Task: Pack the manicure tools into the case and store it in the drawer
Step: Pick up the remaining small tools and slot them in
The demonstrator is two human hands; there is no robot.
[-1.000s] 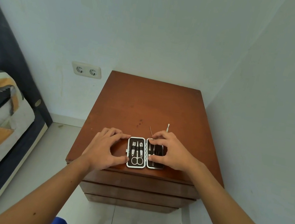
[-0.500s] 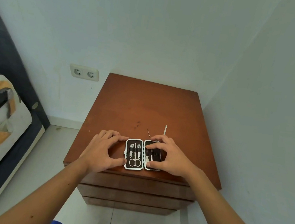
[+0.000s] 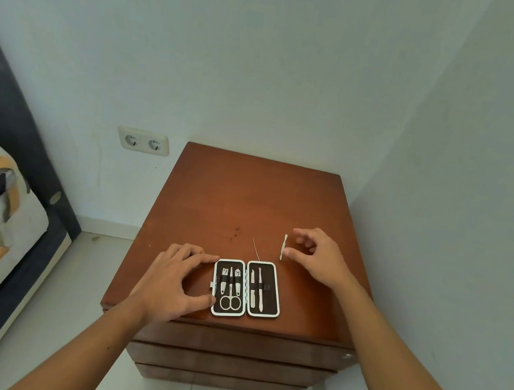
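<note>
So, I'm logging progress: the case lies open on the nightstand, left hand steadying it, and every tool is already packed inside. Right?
Not every tool. The head view shows two tools outside the open case: a pale tool by the right hand and a thin needle-like tool. The left hand does steady the case.

I see the nightstand [image 3: 248, 200] carrying the open case [image 3: 246, 289], a pin [image 3: 256, 249], and a pusher [image 3: 283, 246].

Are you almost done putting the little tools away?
Partly. The open case already holds scissors, clippers and two slim tools. The right hand is reaching for the small white tool; the thin pin also lies loose. The left hand steadies the case. Closing it and using the drawer remain.
</note>
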